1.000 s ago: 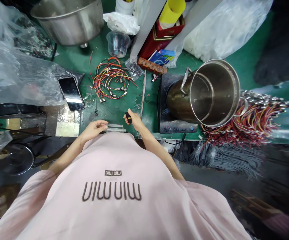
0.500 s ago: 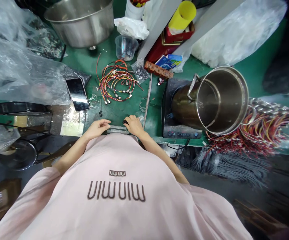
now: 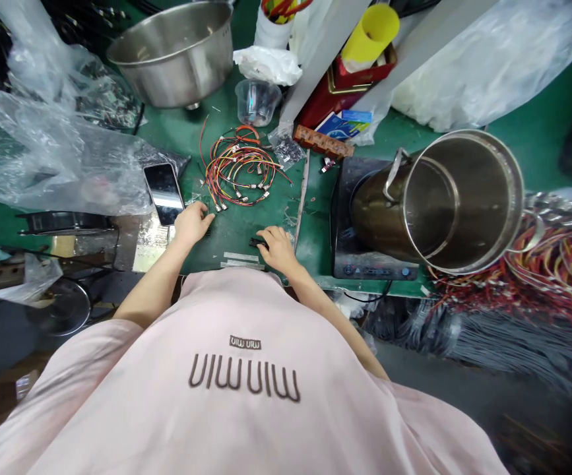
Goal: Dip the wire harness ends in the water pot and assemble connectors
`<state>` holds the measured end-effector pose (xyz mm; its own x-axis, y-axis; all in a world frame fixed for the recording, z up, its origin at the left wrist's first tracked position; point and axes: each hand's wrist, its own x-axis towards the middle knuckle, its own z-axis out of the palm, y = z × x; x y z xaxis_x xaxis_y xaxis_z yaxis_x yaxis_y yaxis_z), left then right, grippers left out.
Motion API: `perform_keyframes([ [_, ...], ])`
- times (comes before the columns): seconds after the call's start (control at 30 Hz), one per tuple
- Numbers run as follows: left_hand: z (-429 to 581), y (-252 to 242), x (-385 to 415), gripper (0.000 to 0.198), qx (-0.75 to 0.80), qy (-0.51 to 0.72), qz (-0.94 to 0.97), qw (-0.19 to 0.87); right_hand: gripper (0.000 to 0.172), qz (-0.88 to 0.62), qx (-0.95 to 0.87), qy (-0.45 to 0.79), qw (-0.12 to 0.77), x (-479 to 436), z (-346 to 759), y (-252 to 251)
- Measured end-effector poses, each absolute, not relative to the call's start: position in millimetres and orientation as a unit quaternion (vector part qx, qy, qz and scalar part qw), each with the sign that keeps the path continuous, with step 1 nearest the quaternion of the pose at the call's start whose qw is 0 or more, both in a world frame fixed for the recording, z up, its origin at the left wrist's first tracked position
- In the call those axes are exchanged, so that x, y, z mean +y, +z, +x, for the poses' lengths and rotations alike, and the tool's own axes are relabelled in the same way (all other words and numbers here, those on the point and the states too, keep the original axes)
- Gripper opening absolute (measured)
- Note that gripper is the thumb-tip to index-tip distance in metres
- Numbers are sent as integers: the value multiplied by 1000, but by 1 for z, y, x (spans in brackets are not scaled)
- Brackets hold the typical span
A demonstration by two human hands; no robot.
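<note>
Your right grip (image 3: 276,247) is closed on a small black thing (image 3: 257,243). The black thing pokes out on the left of your fingertips, low over the green worktop (image 3: 236,231). I can't tell if it touches the green top. Your left grip (image 3: 191,223) is to the left of your right grip and a bit farther away from you. Its fingers are bent. I can't tell if they hold something, because the back of your left grip hides what is under it.

Two pale strips (image 3: 241,256) lie one next to the other between your grips, on the side close to your shirt (image 3: 246,409). A phone (image 3: 161,188) lies just to the left of your left grip, with its dark screen up. A loop of red, yellow and black wires (image 3: 239,158) lies beyond both grips. A few of its little silver ends are just past your left fingertips. A little see-through bag (image 3: 286,146) is beyond your right grip, next to the wire loop. Farther past your left grip is a big metal bowl (image 3: 181,72).

To the right of your right grip, a tall metal pot (image 3: 382,211) is on a flat black cooker (image 3: 372,271). Even farther right is a big pile of red and yellow wires (image 3: 557,264).
</note>
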<state>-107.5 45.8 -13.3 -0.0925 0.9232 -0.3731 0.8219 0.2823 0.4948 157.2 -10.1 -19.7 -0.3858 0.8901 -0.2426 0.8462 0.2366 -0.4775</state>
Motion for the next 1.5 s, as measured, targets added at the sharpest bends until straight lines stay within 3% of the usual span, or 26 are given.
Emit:
perform_keyframes([
  [0.3,-112,-33,50,13,739,43,592,318,25,-581,-746,307,109,-3,154,-7],
  [0.4,-107,-31,42,16,712,105,564,406,22,-569,-726,358,144,0,149,-3],
  [0.57,-73,-14,24,41,632,240,380,631,15,-549,-695,424,187,5,137,2],
  [0.83,-21,4,26,47,584,293,288,700,18,-554,-596,523,253,9,129,-1],
  [0.97,-19,4,28,45,567,286,263,726,20,-587,-594,493,243,20,141,-5],
  [1.1,-26,3,24,50,561,270,256,739,24,-679,-592,374,221,56,172,-8],
  [1.37,-47,-2,10,49,572,254,241,742,31,-773,-601,203,8,145,218,-11],
  [1.5,-53,-4,7,50,579,263,231,737,32,-771,-608,187,-22,165,215,-15],
])
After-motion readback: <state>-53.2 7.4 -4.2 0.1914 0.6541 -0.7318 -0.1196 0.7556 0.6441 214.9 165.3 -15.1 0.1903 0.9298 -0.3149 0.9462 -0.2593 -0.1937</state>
